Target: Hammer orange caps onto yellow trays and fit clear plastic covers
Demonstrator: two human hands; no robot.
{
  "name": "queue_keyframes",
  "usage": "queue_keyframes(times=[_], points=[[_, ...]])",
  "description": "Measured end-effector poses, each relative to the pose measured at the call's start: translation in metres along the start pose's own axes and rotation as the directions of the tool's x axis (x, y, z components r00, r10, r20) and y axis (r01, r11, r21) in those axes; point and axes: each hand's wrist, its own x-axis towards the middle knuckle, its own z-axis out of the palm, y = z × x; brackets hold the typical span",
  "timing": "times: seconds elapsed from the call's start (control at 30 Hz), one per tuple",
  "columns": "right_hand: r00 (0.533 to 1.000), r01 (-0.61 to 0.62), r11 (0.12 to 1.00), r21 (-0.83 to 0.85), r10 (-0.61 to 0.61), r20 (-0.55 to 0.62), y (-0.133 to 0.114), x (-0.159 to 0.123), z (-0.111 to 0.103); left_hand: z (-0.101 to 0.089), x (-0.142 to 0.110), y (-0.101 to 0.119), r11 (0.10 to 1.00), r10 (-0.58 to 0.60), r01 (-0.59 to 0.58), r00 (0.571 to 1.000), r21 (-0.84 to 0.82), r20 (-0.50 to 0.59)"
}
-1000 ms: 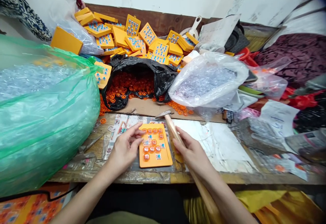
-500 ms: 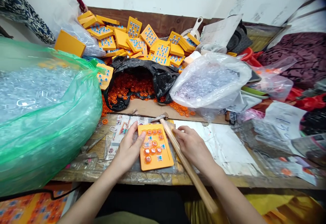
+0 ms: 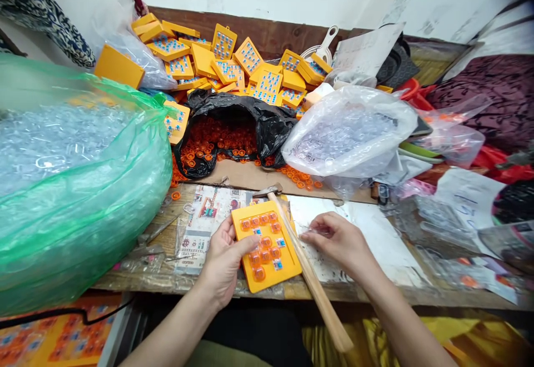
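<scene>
My left hand (image 3: 227, 256) grips a yellow plastic panel (image 3: 286, 272) by its left edge, thumb lying across the front. Clear orange caps (image 3: 265, 256) sit in rows on the panel, and a few small blue-and-white printed spots show between them. A wooden-handled hammer (image 3: 315, 286) lies along the panel's right side, its head toward the back and its handle over the table edge. To the right of the hammer, my right hand (image 3: 340, 242) is pinched closed over white paper. What looks like a small clear plastic piece (image 3: 307, 232) shows at its fingertips, partly hidden.
A black bag (image 3: 271, 133) spills orange caps (image 3: 298, 178) behind the panel. Clear pieces fill a green bag (image 3: 137, 172) at left and a white bag (image 3: 350, 128) at right. Several yellow panels (image 3: 204, 61) are heaped at the back. Scissors-like metal tools (image 3: 161, 231) lie left.
My left hand has lifted and tilted the panel, shifting it right and nearer, with the thumb now over its face. My right hand has moved right, away from the hammer, fingertips pinched.
</scene>
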Motion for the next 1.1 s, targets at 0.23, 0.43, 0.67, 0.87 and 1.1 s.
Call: queue_keyframes(times=[0.23,0.43,0.67,0.87,1.1], points=[[0.980,-0.085,0.908,0.410,0.151,-0.130,-0.053,-0.058,0.014,-0.003,-0.017,-0.002,0.997,0.073,-0.073,0.997,-0.040,0.008],[0.992,0.062,0.834,0.549,0.009,-0.125,-0.077,-0.069,0.036,-0.009,-0.028,-0.004,0.967,0.235,-0.236,0.972,0.096,0.028],[0.990,0.114,0.810,0.576,-0.047,-0.131,-0.070,-0.066,0.035,-0.017,-0.034,0.000,0.910,0.338,-0.349,0.937,0.225,0.086],[0.982,0.176,0.811,0.557,-0.105,-0.158,-0.070,-0.071,0.031,-0.018,-0.041,0.001,0.895,0.344,-0.355,0.935,0.272,0.090],[0.982,-0.187,0.705,0.684,0.154,0.110,-0.068,-0.064,0.025,-0.023,-0.045,0.006,0.866,0.346,-0.372,0.928,0.334,0.136]])
